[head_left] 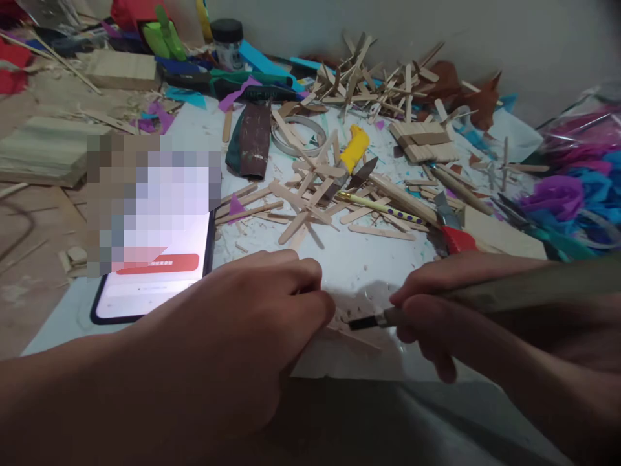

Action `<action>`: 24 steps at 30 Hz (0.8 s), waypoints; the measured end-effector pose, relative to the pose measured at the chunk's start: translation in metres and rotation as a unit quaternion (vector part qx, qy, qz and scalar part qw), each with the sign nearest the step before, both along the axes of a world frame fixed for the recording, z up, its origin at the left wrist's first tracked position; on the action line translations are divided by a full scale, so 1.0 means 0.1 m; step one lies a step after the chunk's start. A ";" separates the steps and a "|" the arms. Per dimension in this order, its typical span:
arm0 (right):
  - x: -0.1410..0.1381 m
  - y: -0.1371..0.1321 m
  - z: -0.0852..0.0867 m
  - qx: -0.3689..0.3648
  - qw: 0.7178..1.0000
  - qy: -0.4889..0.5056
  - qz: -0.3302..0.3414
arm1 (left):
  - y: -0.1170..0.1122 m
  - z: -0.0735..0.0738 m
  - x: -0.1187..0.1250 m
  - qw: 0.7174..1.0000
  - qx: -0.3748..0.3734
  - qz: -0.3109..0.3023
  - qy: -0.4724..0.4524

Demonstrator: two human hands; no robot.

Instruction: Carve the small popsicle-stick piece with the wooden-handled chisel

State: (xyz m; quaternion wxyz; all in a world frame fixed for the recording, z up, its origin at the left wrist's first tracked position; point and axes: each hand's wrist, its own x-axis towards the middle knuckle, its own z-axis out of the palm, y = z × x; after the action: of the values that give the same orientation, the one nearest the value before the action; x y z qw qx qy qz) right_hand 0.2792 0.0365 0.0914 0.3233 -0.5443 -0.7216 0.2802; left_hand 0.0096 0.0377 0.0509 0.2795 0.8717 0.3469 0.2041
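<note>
Holding tool [524,285] — right grip [451,330], tip [365,322] beyond

No word can be read with certainty. The landmark is the black-framed, flat rectangular smartphone [158,239] with a lit white-and-lilac screen. Near its lower end, the wide red on-screen button with rounded corners [162,263] carries a short row of white characters, too small and blurred to make out. Just below that button, on the same phone's screen, runs a faint line of tiny grey print, equally illegible. The phone's upper screen is pixelated. Beyond the phone and to its right, the long black-and-green tool handle [252,89] bears pale capitals, perhaps ending in "UN", but too blurred to confirm.
</note>
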 end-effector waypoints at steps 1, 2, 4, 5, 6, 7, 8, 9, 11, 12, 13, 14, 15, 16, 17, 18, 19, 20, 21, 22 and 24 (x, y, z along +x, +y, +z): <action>-0.03 0.00 0.00 -0.023 1.000 -0.004 0.020 | 0.00 0.00 0.00 1.000 0.007 0.000 -0.002; -0.07 0.00 0.00 -0.037 0.999 -0.006 0.031 | 0.01 -0.01 0.00 1.000 0.011 0.001 -0.003; -0.14 -0.02 -0.02 -0.026 0.999 -0.012 0.019 | 0.02 -0.02 0.00 1.000 0.003 -0.002 -0.009; -0.18 -0.03 -0.02 -0.006 1.000 -0.028 0.004 | 0.02 -0.03 0.00 1.000 -0.006 -0.009 -0.016; -0.21 -0.05 -0.02 0.009 0.999 -0.048 -0.008 | 0.03 -0.03 0.00 1.000 -0.015 -0.014 -0.023; -0.24 -0.06 -0.02 0.015 0.997 -0.068 -0.014 | 0.04 -0.04 -0.01 0.999 -0.019 -0.021 -0.033; -0.26 -0.07 -0.01 0.012 0.996 -0.085 -0.014 | 0.04 -0.05 -0.01 0.999 -0.020 -0.024 -0.038; -0.28 -0.07 0.00 0.003 0.995 -0.095 -0.004 | 0.05 -0.05 -0.01 0.999 -0.021 -0.025 -0.041; -0.30 -0.05 0.01 -0.012 0.995 -0.093 0.026 | 0.06 -0.06 -0.01 0.999 -0.019 -0.020 -0.043; -0.31 -0.05 0.02 -0.013 0.996 -0.083 0.038 | 0.06 -0.07 -0.01 0.999 -0.018 -0.018 -0.045; -0.31 -0.04 0.02 -0.013 0.996 -0.073 0.042 | 0.06 -0.07 -0.02 0.999 -0.017 -0.021 -0.046; -0.32 -0.04 0.02 -0.013 0.997 -0.064 0.039 | 0.05 -0.06 -0.02 0.999 -0.015 -0.020 -0.047; -0.33 -0.04 0.02 -0.013 0.998 -0.062 0.027 | 0.05 -0.06 -0.02 0.999 -0.012 -0.018 -0.049; -0.35 -0.04 0.01 -0.012 0.998 -0.067 0.015 | 0.05 -0.05 -0.02 0.999 -0.013 -0.018 -0.049; -0.37 -0.04 0.01 -0.010 0.997 -0.078 0.006 | 0.05 -0.04 -0.02 0.999 -0.016 -0.017 -0.048; -0.40 -0.04 0.00 -0.006 0.996 -0.093 0.002 | 0.05 -0.04 -0.02 0.998 -0.018 -0.020 -0.049; -0.44 -0.03 0.00 -0.002 0.995 -0.104 0.003 | 0.06 -0.04 -0.02 0.999 -0.018 -0.026 -0.043; -0.47 -0.03 -0.01 0.001 0.994 -0.110 0.005 | 0.07 -0.04 -0.01 0.999 -0.012 -0.035 -0.036; -0.51 -0.03 -0.01 0.003 0.994 -0.110 0.009 | 0.08 -0.04 -0.01 0.999 -0.004 -0.045 -0.024; -0.54 -0.02 -0.01 0.003 0.994 -0.106 0.011 | 0.09 -0.05 0.00 0.999 0.006 -0.046 -0.012; -0.58 -0.01 -0.01 0.004 0.995 -0.095 0.013 | 0.10 -0.07 0.01 0.999 0.021 -0.040 -0.005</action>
State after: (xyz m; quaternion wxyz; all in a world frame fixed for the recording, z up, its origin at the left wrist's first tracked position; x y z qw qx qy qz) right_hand 0.2217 0.0355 0.0901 0.2516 -0.5581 -0.7571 0.2281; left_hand 0.0104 0.0474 0.0439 0.2702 0.8898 0.3059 0.2042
